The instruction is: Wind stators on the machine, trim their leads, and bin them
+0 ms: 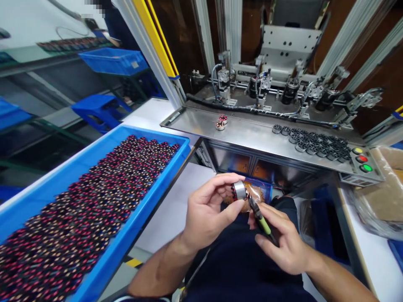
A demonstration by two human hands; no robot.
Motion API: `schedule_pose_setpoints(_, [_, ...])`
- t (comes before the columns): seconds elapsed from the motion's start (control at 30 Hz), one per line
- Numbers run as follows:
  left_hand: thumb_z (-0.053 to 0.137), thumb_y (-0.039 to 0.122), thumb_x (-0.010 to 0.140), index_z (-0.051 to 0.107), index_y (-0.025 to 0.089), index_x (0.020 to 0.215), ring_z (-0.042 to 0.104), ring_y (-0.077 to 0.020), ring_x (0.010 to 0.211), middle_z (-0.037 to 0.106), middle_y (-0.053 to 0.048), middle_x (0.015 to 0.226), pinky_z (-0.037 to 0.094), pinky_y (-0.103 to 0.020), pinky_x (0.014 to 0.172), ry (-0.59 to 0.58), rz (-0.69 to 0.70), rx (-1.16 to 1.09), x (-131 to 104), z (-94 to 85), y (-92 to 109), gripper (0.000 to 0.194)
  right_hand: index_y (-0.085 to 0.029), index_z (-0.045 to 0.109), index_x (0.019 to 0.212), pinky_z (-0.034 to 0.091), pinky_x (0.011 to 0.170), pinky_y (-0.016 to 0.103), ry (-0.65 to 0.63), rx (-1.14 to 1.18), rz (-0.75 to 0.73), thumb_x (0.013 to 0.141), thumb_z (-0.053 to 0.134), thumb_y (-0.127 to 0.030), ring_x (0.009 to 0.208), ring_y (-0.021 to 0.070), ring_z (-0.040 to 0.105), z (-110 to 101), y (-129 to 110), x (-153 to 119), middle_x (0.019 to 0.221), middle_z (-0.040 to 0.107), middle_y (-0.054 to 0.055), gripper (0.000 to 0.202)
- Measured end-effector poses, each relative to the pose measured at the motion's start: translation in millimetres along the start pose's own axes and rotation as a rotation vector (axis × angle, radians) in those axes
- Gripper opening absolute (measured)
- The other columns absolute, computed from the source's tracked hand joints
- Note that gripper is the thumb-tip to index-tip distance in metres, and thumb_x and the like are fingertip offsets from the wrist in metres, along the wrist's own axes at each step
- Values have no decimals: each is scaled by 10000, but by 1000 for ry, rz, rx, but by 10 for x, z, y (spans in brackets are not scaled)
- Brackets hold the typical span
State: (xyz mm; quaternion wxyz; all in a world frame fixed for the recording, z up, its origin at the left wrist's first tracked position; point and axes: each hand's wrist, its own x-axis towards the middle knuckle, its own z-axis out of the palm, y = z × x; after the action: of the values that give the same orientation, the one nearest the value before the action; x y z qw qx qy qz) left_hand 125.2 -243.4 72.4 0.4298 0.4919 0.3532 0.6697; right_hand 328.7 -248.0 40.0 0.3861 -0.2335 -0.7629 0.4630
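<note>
Handling of the part: the metal-ringed part (pixel 240 190) is held up in front of the steel bench (pixel 248 131), and the step in hand is judged to be tool work at its right end.
Left hand (pixel 204 207): the part is pinched between thumb and fingers, which are curled around its far side; the palm is turned inward.
Right hand (pixel 286 241): green-handled pliers (pixel 263 224) are gripped between thumb and bent fingers, their nose tilted up toward the part.
Pliers' tips: a place just beside the part's end is reached; whether contact is made, or how far they are parted, cannot be told.
Next move: a steady left pinch and a small, controlled squeeze seem to be called for.
Blue bin (pixel 138 218): wound parts (pixel 94 201) are massed inside, on the left.
</note>
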Motion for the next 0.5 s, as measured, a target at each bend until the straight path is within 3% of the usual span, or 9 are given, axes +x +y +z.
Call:
schedule_pose_setpoints(0.33, [806,92,783,762,210,1081,772,-172,940,791,-77,1073,623,-231,868,-33,-57,-57,3,38,-25,324,-274,504,1464,548,682,295,50,-94,-40,839,528,-30,719,166,599,-8,-3,-24,829,629,26,672])
schedule_pose_setpoints(0.5, [815,158,794,758,213,1039,769,-198,944,778,-92,1109,643,-247,773,-38,-69,-118,1,20,-55,257,-303,458,1495,578,746,297,87,-172,-28,823,552,-39,786,180,640,2,26,-80,912,653,41,728])
